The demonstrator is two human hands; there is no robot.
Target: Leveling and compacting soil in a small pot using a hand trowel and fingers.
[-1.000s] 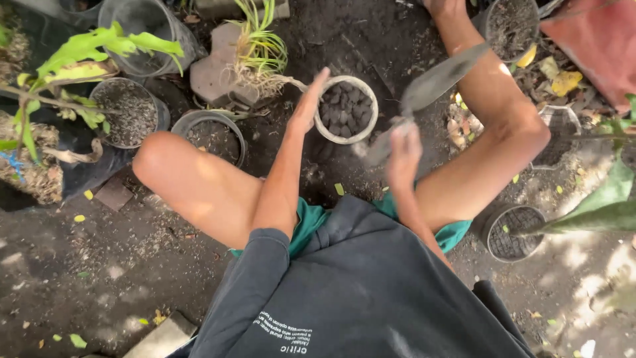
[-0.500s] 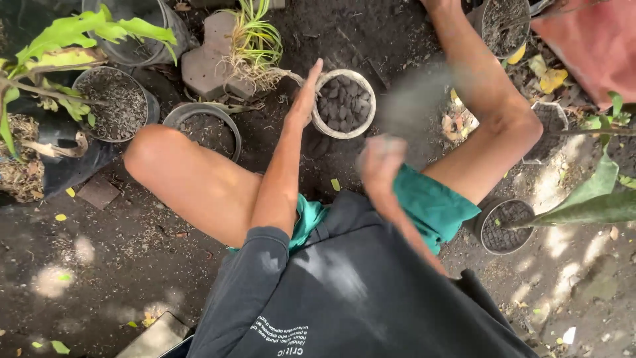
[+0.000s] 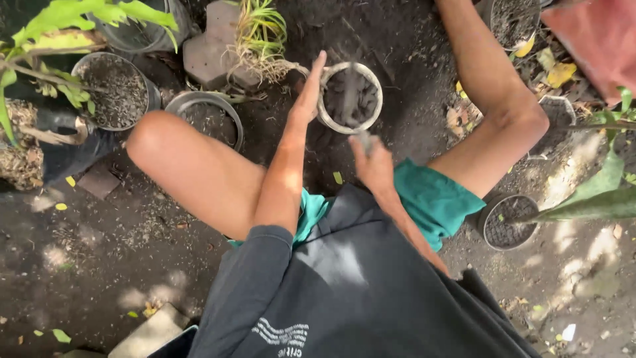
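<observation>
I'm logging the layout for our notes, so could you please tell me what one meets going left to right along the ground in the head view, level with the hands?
Dark pot of soil → empty grey pot → left hand → white pot of charcoal → right hand, gripping a trowel → black mesh pot.

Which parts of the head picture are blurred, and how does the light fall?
Head view: the trowel over the small pot is smeared by motion, the right hand slightly soft; dappled sunlight spots the ground; the left hand stays sharp.
</observation>
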